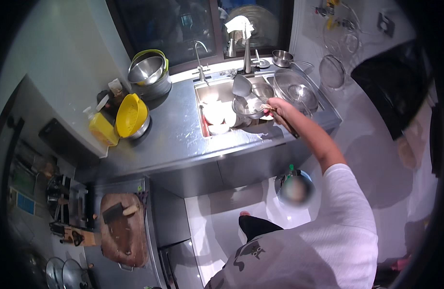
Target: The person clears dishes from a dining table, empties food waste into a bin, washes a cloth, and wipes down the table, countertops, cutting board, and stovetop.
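My right hand (274,107) grips the long handle of a wok spatula (242,86) above the sink (201,94). The spatula's broad grey blade points away from me, and its dark handle end sticks out behind my fist. Just under the shaft is a shiny round metal pan or bowl (242,111); whether my fingers touch it I cannot tell. Brightly lit white dishes (214,112) lie in the left of the sink, their shapes partly lost in glare. A tall faucet (247,54) with a white cloth (240,26) over it rises behind. My left hand is out of view.
Right of the sink sits a wire-mesh basket (298,92), with a small saucepan (282,58) behind. Stacked bowls (149,74), a yellow colander (131,115) and a yellow bottle (102,128) stand left. A cleaver (113,213) lies on a cutting board (139,238).
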Demonstrator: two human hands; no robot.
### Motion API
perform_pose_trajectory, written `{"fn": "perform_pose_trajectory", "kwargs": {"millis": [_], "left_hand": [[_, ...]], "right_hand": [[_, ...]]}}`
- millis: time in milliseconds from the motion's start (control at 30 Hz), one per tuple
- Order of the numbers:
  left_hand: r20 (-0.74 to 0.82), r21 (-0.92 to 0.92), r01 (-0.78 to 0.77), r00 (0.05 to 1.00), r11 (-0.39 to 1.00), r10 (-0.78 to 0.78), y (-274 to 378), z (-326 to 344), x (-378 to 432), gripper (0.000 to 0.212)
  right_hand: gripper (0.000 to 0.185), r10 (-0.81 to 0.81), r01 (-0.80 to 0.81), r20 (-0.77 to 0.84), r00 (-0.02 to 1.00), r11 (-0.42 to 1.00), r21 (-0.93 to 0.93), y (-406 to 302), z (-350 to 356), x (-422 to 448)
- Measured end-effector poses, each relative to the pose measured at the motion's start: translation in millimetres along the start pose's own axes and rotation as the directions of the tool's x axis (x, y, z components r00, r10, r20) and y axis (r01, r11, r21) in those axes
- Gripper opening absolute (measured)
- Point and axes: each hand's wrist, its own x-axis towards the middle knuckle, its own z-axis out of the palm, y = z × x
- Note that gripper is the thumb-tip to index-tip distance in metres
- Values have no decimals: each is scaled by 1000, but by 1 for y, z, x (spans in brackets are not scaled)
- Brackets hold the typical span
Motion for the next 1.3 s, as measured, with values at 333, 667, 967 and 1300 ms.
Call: {"fn": "perform_pose_trajectory", "kwargs": {"millis": [333, 667, 967, 1300], "left_hand": [[-599, 556, -384, 430, 737, 675, 37, 85, 39, 24], [-643, 539, -431, 345, 724, 684, 46, 97, 46, 20], [-649, 530, -533, 246, 660, 720, 63, 105, 57, 17], [-653, 546, -571, 168, 613, 739, 52, 105, 43, 15]], "right_hand": [[21, -40, 9, 35, 999, 777, 629, 55, -6, 241], [36, 182, -266, 195, 964, 673, 690, 60, 7, 243], [37, 204, -93, -126, 971, 804, 588, 114, -16, 268], [22, -432, 235, -535, 726, 887, -398, 86, -23, 177]]}}
